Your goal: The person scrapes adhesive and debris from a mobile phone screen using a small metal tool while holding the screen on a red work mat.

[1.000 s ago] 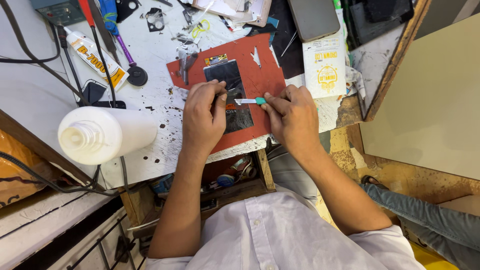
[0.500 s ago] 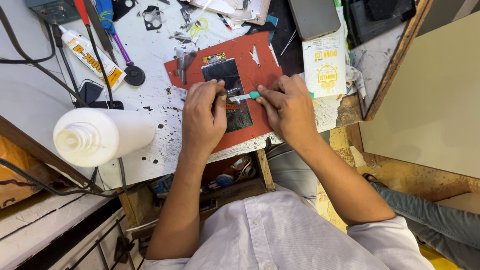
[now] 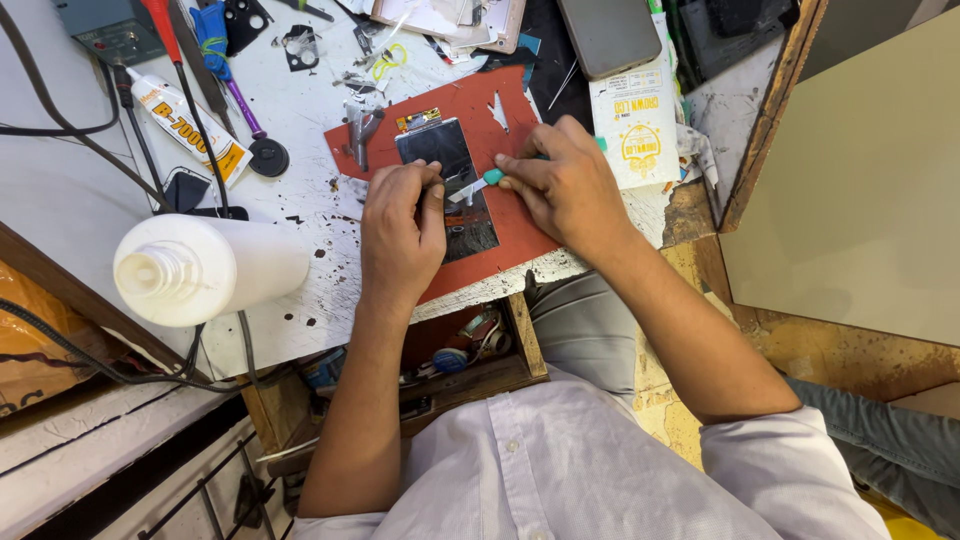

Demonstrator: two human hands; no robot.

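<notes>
Left hand (image 3: pixel 402 225) presses on the dark panel (image 3: pixel 447 185), hiding its lower half, on the red mat (image 3: pixel 520 225). Right hand (image 3: pixel 565 180) pinches a teal-handled blade (image 3: pixel 478 182); tip obscured.

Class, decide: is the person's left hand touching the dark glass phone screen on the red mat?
Touching. The head view shows the left hand pressing down on the dark glass phone screen, its fingers overlapping the panel's lower part.

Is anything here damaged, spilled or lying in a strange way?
Yes. The white bottle lies on its side at the bench edge. The white bench top is chipped and spotted dark near the red mat.
</notes>
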